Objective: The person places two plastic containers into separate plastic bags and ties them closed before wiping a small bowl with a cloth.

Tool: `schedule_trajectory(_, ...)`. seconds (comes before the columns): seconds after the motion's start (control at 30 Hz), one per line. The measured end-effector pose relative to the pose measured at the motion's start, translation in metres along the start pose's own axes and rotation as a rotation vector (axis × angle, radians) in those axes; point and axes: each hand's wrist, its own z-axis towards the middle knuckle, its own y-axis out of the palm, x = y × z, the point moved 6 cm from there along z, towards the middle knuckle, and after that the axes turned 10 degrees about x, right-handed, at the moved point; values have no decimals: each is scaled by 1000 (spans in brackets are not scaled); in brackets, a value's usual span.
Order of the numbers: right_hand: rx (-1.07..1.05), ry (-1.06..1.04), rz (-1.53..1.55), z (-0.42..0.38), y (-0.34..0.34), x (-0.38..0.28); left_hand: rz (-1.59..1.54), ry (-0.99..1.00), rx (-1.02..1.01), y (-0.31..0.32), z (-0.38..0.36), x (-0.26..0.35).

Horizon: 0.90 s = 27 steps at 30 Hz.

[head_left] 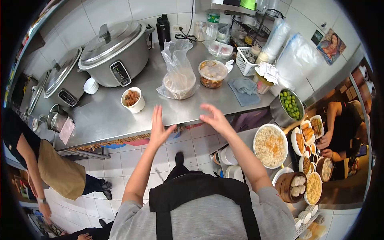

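Both my hands are empty and held out over the front edge of the steel counter. My left hand has its fingers stretched upward and the thumb apart. To its upper left stands a white paper bowl with brown food in it. My right hand is spread, its fingers pointing left. Beyond both hands, a clear plastic bag stands with its top upright around a round container. Right of the bag sits a lidded clear tub of brown food. Neither hand touches any of these.
Large rice cookers line the counter's left. A folded grey-blue cloth, a white basket and a pot of green citrus are on the right. Several filled dishes, including a rice bowl, stand beside me. Another person stands at left.
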Motion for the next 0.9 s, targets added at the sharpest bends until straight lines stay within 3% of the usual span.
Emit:
schedule_trajectory(0.03,58,-119,-227,22,-7,2,-17,16,32,3,28,-4)
schedule_trajectory(0.07,56,-112,-222,40,-4,2,-35,34,62,8,61,-8)
schedule_trajectory(0.13,90,-261,-517,71,8,-7,22,60,-6,28,121,-15)
schedule_trajectory(0.27,45,-226,-737,137,36,8,180,26,-190,92,192,-70)
schedule_trajectory(0.33,71,-168,-735,174,39,27,-295,-315,-581,127,197,-101)
schedule_trajectory(0.43,32,-169,-772,208,42,35,-480,-248,-539,122,204,-79)
schedule_trajectory(0.47,-46,-174,-835,215,46,37,-610,-266,-330,123,199,-82)
schedule_trajectory(0.53,-114,-185,-836,217,52,23,-502,-117,-250,116,197,-62)
schedule_trajectory(0.6,-4,-317,-598,217,54,6,-554,-164,-264,111,203,-55)
schedule_trajectory(0.63,1,-232,-456,216,55,5,-611,-202,-275,107,205,-53)
schedule_trajectory(0.8,-100,-273,-429,225,67,5,-778,-195,-432,71,215,-60)
schedule_trajectory(0.87,-101,-201,-316,230,68,12,-1020,-330,-170,49,215,-80)
schedule_trajectory(0.9,-123,-205,-317,230,70,13,-694,-244,-193,45,214,-90)
